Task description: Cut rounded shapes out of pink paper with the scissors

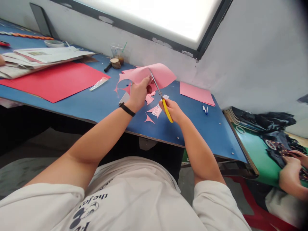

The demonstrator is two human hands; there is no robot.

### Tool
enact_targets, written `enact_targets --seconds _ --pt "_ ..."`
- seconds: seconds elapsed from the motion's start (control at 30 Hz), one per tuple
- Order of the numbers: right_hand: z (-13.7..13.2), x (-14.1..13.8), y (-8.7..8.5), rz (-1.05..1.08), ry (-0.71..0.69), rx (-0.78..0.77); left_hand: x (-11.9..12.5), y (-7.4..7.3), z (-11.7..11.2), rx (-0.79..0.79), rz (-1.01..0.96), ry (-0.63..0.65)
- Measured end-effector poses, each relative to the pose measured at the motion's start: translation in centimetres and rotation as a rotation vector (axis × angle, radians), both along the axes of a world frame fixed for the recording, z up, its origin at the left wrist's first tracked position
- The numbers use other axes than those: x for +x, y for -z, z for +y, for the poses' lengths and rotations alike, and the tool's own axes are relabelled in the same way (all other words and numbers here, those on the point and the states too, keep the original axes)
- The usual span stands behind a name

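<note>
My left hand [140,93] pinches a sheet of pink paper [165,71] above the blue table [115,110]. Curved pieces are cut out of the sheet's left edge. In my right hand [173,110] is a pair of scissors [167,110] with yellow handles, fingers wrapped round them. The blades point away from me and lie across the pink sheet, close to my left fingertips. Under my hands are several pink paper scraps [149,119] and a printed white strip [157,110], partly covered.
A stack of pink paper [197,93] and pens [205,110] lie right. Left are red paper [60,85], newspapers [45,56] and a clear packet [99,83]. A plastic cup [117,53] stands at the back. Another person's hands [292,165] work at the green table [260,150].
</note>
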State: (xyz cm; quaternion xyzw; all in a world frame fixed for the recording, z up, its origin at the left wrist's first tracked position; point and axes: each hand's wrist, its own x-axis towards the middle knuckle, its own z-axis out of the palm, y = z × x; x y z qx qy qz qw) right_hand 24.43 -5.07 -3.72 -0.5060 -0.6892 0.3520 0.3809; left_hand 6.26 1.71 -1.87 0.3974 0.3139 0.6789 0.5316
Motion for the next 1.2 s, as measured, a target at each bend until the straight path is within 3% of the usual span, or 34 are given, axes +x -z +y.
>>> enact_targets --seconds 0.43,0.83,1.2 --pt "-0.3 -0.1 -0.3 0.109 -0.087 -0.088 -0.2 0.6 0.7 0.109 -0.024 -0.001" --pt "0.2 0.7 1.4 0.171 -0.106 -0.219 -0.5 -0.2 -0.7 0.080 0.039 -0.029" --pt "0.6 1.1 2.5 0.200 -0.181 -0.235 -0.5 0.4 -0.2 0.188 0.026 -0.001"
